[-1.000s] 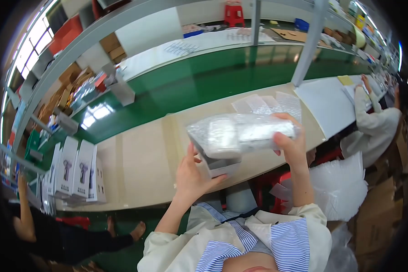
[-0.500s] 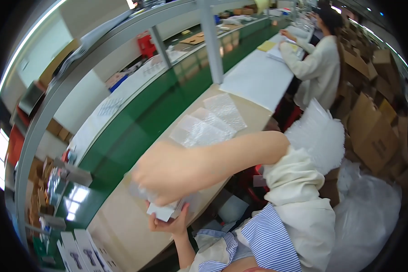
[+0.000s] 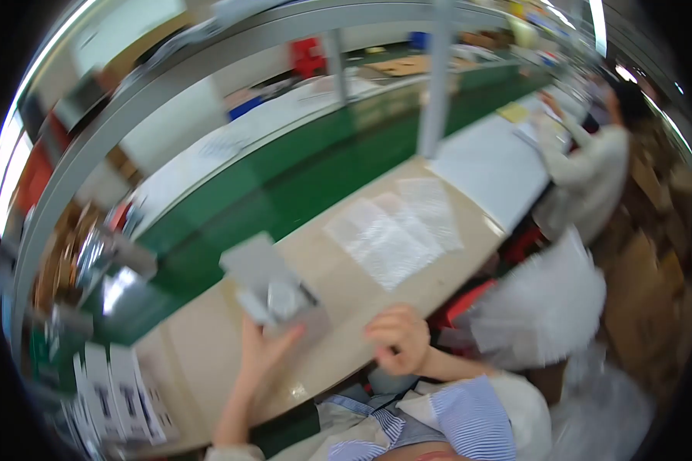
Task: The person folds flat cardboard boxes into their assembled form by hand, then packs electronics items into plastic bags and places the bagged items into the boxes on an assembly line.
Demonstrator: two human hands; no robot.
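Note:
My left hand (image 3: 265,352) grips a small white-grey carton (image 3: 309,321) from below, its fingers and thumb around the near side. The carton's lid flap (image 3: 255,260) stands raised. Inside the opening lies something pale and partly see-through, too blurred to name. To the right of the carton, over the table's near edge, my right hand (image 3: 400,338) is curled closed, with nothing visible in it. Several clear bubble-wrap pouches (image 3: 392,234) lie overlapping on the table beyond my hands.
Several white printed cartons (image 3: 114,396) stand in a row at the table's left end. A green conveyor belt (image 3: 284,180) runs behind the table (image 3: 200,346). A metal post (image 3: 436,84) rises at its far edge. Right are a co-worker (image 3: 592,165), white plastic bags (image 3: 542,303) and brown cardboard boxes (image 3: 650,292).
My right hand has left the carton and drawn back to the right. The carton now shows its raised flap and open top. The whole view has shifted, with the scene moving rightward.

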